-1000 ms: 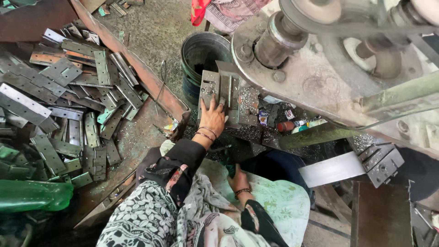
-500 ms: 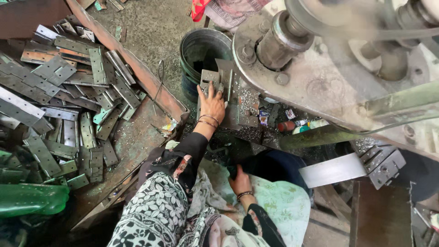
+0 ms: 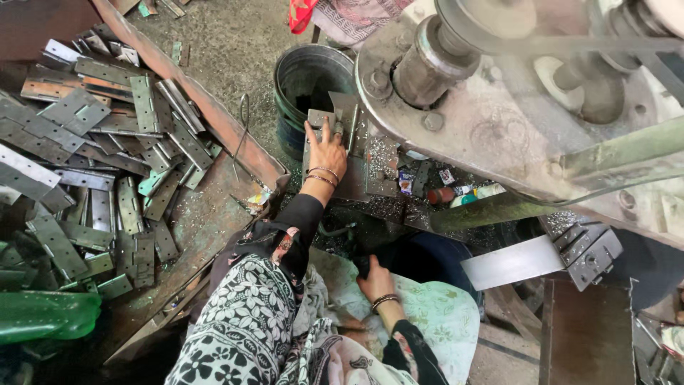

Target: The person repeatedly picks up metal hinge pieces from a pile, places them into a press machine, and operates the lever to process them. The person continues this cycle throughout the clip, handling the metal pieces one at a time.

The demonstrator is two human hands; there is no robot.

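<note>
The left arm stretches forward and up through the middle of the view, sleeved in black to just below the wrist, where two thin bangles sit. The left hand (image 3: 326, 148) lies palm down with its back to the camera, the fingers spread and pointing away from the body, the thumb out to the left. The right arm is bent and kept low and close to the body, its forearm coming up from the lower edge of the view. The right hand (image 3: 375, 279) rests palm down by the lap, fingers together and loosely curled, with a bangle at the wrist.
</note>
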